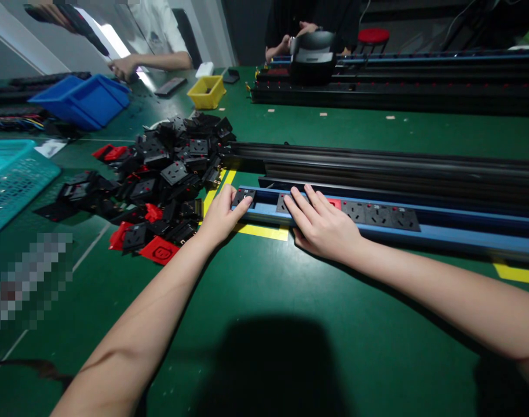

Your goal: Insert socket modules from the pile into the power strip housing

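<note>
Blue ran the long channel (464,234), and there came black socket modules (379,215), each dotted red, with one bright red module (335,203) among them! Black and red mingled in the heap (176,172). Green spread the tabletop (247,295), striped by yellow tape (262,233); teal latticework patterned the basket (16,188), and vivid red capped the stool (374,36)!

Blue rail (473,234): right end cut off by the frame edge. Red module (335,203): partly covered by the right hand (327,227). Teal basket (18,182): cropped at left. White socket markings (401,209): too small to read. Lower-left patch (29,281): pixelated.
</note>
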Action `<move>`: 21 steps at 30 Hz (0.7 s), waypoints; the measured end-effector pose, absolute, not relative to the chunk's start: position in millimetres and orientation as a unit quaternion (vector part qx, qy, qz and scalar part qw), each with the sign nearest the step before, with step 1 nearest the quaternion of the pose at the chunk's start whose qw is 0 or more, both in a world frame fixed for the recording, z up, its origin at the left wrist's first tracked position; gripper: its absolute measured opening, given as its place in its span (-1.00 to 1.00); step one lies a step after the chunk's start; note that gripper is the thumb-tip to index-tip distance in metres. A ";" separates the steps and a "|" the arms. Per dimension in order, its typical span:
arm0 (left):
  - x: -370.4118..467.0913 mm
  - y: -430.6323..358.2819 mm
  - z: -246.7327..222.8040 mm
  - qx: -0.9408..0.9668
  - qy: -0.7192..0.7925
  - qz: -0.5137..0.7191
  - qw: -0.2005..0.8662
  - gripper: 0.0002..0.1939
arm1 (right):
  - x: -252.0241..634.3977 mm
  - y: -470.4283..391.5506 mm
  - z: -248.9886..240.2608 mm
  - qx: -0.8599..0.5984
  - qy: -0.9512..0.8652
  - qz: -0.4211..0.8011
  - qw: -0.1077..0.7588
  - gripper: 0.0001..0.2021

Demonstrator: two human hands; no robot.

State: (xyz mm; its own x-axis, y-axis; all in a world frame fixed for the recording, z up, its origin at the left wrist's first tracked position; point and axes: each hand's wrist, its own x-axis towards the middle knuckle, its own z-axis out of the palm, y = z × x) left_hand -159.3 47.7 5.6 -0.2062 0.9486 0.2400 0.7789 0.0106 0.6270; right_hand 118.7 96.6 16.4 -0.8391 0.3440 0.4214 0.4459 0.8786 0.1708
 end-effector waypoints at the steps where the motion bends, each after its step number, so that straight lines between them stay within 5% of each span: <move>1: -159.5 47.8 5.2 0.618 0.699 0.337 0.126 -0.53 | 118.7 96.7 16.4 -0.208 -0.950 -0.131 0.192 -0.34; 21: -145.9 47.2 9.7 0.705 0.631 0.308 0.098 -0.68 | 119.3 96.5 15.7 -0.205 -0.949 -0.148 0.189 -0.34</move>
State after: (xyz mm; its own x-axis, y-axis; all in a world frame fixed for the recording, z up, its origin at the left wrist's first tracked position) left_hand -145.9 47.2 9.7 0.0138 0.9501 0.3117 0.8298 -0.1848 0.5266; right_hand 119.3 96.5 15.7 -0.8443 0.3337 0.4193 0.4456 0.8718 0.2034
